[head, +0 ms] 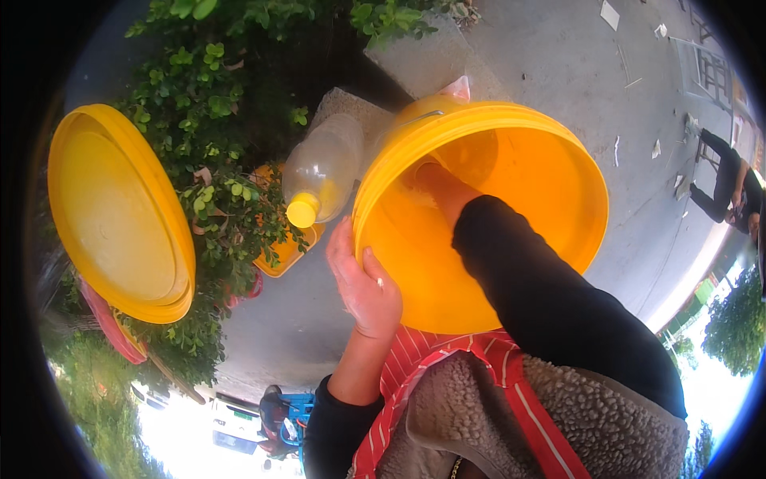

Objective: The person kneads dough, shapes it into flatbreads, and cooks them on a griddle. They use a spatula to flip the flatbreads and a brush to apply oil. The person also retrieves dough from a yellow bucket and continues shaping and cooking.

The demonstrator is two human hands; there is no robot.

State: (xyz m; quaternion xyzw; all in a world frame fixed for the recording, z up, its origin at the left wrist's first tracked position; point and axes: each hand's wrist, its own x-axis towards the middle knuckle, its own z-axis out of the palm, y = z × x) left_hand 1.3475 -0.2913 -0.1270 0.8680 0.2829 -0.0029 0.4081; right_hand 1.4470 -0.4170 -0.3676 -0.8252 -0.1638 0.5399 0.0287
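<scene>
A large yellow plastic bucket (pixel 559 179) is tilted with its mouth towards me, against my red striped apron (pixel 413 353). On the left side of its rim, my left hand (pixel 365 293) grips the wall, thumb inside and fingers outside. A small white fleck sticks to that thumb. My right hand (pixel 426 172) reaches deep inside, near the bottom; its fingers are blurred into the pale, wet-looking base, so what they touch is hidden. Beside the bucket's left wall lies a clear plastic bottle (pixel 323 161) with a yellow cap.
A round yellow lid (pixel 119 215) rests on the leafy hedge (pixel 203 120) at left. Under the leaves sits a yellow plastic container (pixel 287 254). Concrete blocks (pixel 443 54) stand behind the bucket. Paper scraps litter the pavement (pixel 562 66). A person (pixel 733 185) in dark clothes is at far right.
</scene>
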